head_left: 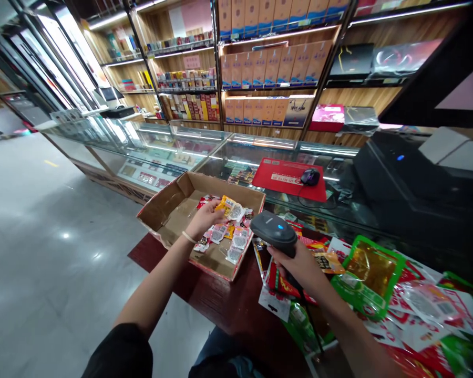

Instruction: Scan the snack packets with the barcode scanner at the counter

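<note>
My left hand reaches into a shallow cardboard box, its fingers closed on a small yellow snack packet. Several small red, white and yellow packets lie under and around it in the box's right half. In my right hand is a black handheld barcode scanner with a blue light on top, its head pointing left over the box's right edge. A cord runs down from the scanner's handle. The fingers of my right hand are wrapped round that handle and partly hidden.
Snack bags, including a green one, are heaped on the right. Behind the box is a glass display counter with a red mat and a black mouse. A black machine stands at right. Stocked shelves line the wall.
</note>
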A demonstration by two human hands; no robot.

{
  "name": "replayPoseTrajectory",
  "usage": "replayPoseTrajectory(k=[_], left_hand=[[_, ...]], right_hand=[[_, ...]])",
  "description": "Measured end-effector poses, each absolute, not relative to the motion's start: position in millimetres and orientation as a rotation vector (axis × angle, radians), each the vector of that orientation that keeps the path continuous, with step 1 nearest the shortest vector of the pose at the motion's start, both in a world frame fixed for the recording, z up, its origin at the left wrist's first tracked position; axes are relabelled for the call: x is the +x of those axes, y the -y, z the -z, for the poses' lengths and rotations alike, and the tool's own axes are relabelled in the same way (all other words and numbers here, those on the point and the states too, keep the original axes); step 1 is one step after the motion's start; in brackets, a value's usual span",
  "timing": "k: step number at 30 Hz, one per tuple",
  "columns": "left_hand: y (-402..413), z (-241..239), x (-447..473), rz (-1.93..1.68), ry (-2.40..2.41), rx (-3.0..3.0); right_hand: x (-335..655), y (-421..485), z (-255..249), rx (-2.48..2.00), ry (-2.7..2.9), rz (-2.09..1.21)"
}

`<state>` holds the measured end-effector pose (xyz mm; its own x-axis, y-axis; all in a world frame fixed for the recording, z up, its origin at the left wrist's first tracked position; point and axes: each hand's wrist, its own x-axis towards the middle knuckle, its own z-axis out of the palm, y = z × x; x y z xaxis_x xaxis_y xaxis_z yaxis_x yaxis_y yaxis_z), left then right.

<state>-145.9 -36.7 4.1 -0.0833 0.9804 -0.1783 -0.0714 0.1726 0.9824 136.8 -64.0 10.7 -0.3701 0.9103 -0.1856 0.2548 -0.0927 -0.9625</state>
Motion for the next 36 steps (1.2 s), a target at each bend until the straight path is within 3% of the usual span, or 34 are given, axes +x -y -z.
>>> replayPoseTrajectory(k=[14, 22, 30, 36], left_hand=[[39, -12, -128, -1.103, -1.369, 1.209], [21, -36, -40, -0.627, -1.455, 2.050], [1, -5, 22, -0.123, -1.149, 2.308], [-3, -12, 2, -0.401, -1.225, 2.078]], right_hand=[[183, 63, -25, -1.272, 1.381, -1.448], [230, 70, -35, -1.230, 1.200, -1.366], [259, 83, -39, -1.268, 1.128, -1.317], [260, 81, -40, -1.264, 1.135, -1.344]])
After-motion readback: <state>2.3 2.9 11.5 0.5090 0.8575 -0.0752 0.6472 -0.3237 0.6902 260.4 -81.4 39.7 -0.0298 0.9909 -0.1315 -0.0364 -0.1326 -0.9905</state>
